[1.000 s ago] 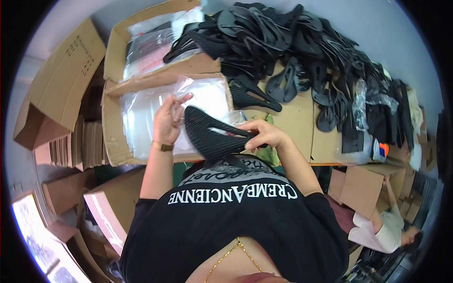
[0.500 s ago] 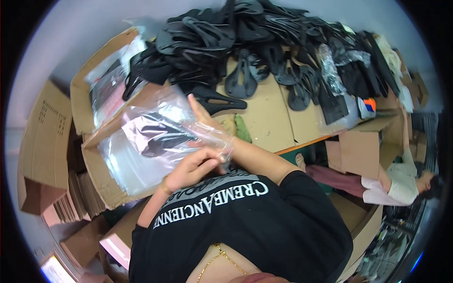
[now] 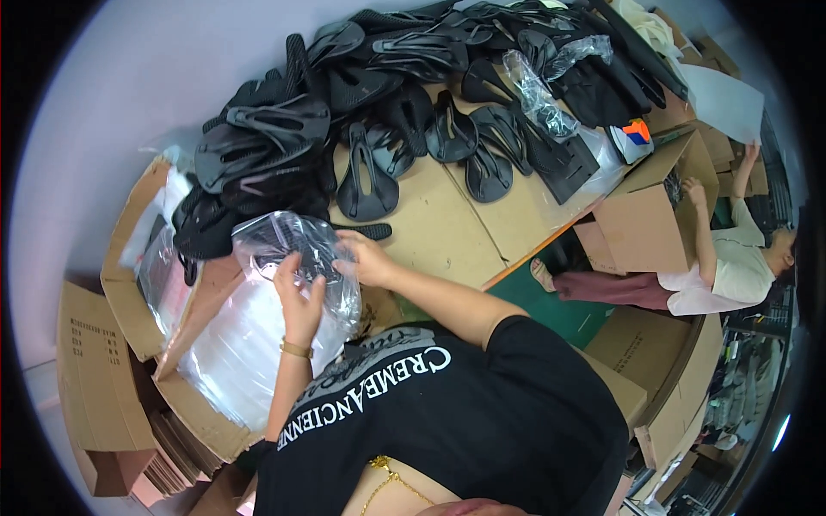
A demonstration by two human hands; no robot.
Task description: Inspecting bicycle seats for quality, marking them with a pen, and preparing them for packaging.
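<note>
A clear plastic bag (image 3: 337, 311) with a black bicycle saddle (image 3: 277, 241) inside it is in front of me, above a carton of flat clear bags. My right hand (image 3: 366, 260) is closed on the bag's right edge, with its fingertips at the plastic. In front of the bag, my left hand (image 3: 299, 303) has its fingers and thumb apart near the saddle's lower end. Whether those fingertips touch the plastic is hard to see. Just beyond the bag lies a heap of black saddles (image 3: 267, 129), and a single saddle (image 3: 367, 185) rests on the cardboard-covered table.
The open carton (image 3: 202, 413) of clear bags (image 3: 232, 353) is at my left, beside another carton (image 3: 129, 275). Wrapped black parts (image 3: 542, 99) and an orange item (image 3: 637, 132) lie to the right. A person (image 3: 718, 267) holding a white sheet stands by a box at far right.
The view has turned. The bagged saddle now sits farther from me, nearer the heap. My left hand has lifted from near my chest to the bag and spread its fingers. The other person now holds a sheet.
</note>
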